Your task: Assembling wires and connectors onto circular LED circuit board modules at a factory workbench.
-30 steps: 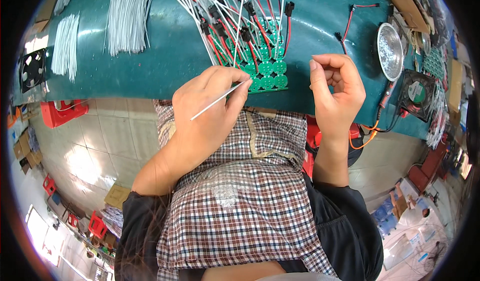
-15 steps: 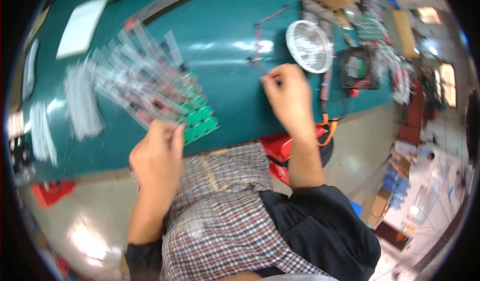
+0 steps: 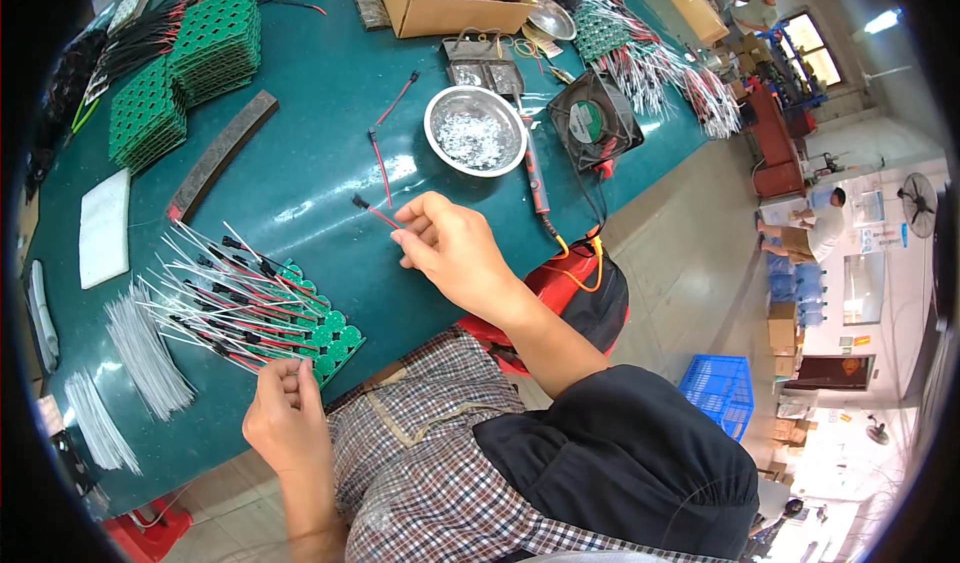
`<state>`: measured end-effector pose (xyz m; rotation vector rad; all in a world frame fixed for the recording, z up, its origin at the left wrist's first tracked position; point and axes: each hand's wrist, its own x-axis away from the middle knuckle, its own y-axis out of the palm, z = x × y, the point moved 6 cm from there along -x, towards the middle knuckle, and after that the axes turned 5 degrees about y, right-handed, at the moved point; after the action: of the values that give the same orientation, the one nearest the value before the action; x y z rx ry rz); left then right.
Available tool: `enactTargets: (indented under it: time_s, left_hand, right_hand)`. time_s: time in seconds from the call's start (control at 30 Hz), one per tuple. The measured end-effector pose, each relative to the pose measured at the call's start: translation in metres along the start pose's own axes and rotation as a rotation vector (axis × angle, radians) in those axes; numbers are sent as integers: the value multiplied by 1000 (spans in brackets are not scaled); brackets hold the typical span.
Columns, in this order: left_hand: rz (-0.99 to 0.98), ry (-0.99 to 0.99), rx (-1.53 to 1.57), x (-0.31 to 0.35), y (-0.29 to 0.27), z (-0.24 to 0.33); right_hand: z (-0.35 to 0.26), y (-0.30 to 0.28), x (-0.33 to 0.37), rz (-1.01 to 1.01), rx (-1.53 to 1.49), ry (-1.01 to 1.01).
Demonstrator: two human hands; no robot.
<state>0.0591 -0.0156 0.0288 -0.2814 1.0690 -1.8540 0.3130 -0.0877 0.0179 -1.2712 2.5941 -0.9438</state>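
My right hand [image 3: 452, 255] pinches a red-and-black wire lead [image 3: 378, 211] between thumb and forefinger; its small black connector points away to the left. Two similar leads lie on the table just beyond it. Fingers curled and closed, my left hand [image 3: 288, 418] is at the near left corner of a green circuit board panel [image 3: 340, 348]. What those fingertips grip, if anything, is hidden. Across the panel lies a bundle of red, black and white wires [image 3: 225, 298] with black connectors. Two bunches of white strips [image 3: 148, 353] lie left of it.
Beyond my right hand stand a metal bowl [image 3: 439, 113] with small clear pieces, a soldering iron [image 3: 536, 175] and a black fan [image 3: 598, 123]. A dark curved bar [image 3: 222, 158], stacked green boards [image 3: 215, 43] and a cardboard box [image 3: 400, 11] sit farther back.
The whole view has swung, so the table things appear shifted left and lower, and sharper. Both hands keep about the same places beside the panel and the bowl.
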Motion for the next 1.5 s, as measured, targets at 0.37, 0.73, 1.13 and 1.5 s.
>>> enactTargets:
  time_s: [0.37,0.73,1.13,1.5]
  left_hand:
    - [140,-320,-525,-11,-137,-167]
    - [1,-532,-778,20,-207,-386]
    - [242,-484,-599,-9,-187,-255]
    - [-34,-556,69,-37,-104,-229]
  right_hand:
    - [19,25,7,-95,-403,-51]
    - [15,29,16,-47,-388,-116]
    - [-12,76,50,-277,-245,-333]
    - [-13,76,50,-202,-213,-405]
